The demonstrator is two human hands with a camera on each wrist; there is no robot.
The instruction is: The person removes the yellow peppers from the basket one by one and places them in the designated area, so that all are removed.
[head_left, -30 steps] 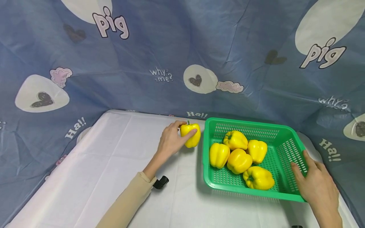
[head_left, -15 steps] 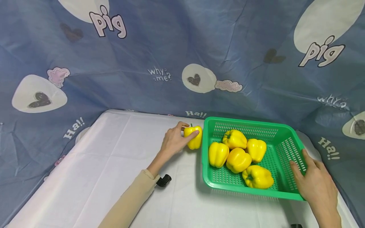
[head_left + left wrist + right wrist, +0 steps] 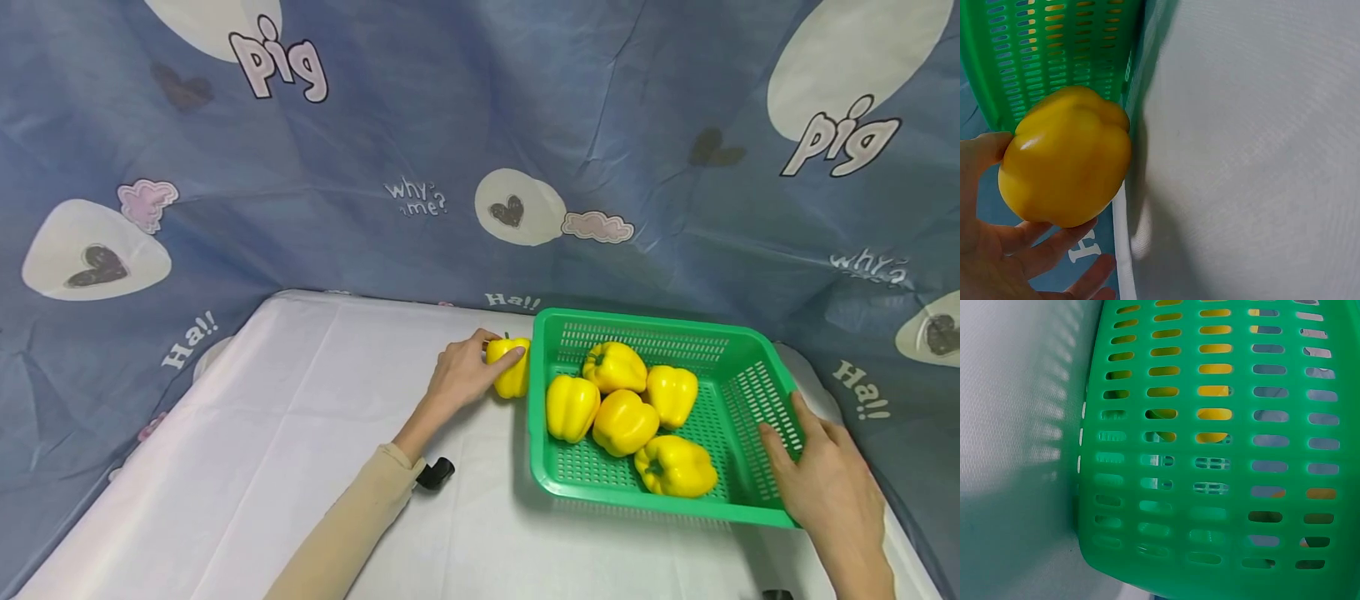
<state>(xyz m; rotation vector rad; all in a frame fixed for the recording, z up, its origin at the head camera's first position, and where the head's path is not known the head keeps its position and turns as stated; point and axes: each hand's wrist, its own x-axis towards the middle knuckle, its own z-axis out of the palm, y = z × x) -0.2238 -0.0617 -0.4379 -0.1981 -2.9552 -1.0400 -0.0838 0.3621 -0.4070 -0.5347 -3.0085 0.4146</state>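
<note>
A yellow bell pepper (image 3: 512, 381) stands stem up just left of the green plastic basket (image 3: 645, 320). My left hand (image 3: 467, 368) holds this pepper between thumb and fingers. In the left wrist view the pepper (image 3: 1067, 159) overlaps the slotted basket wall (image 3: 1041, 62), with the thumb at one side and fingertips at the other. On the basket's right rim, my right hand (image 3: 834, 483) grips with the thumb inside. Several yellow bell peppers (image 3: 573, 408) lie inside the basket, mostly toward its left and middle. The right wrist view shows the slotted basket wall (image 3: 1241, 450), with yellow showing through.
A white cloth (image 3: 337, 375) covers the table under the basket. Behind it hangs a blue printed curtain (image 3: 360, 133), close to the basket's back rim. A small black object (image 3: 435, 473) sits at the left cuff.
My left hand has moved the pepper right and slightly nearer, up to the basket's left side. The right hand keeps its grip on the rim. The whole head view has shifted slightly.
</note>
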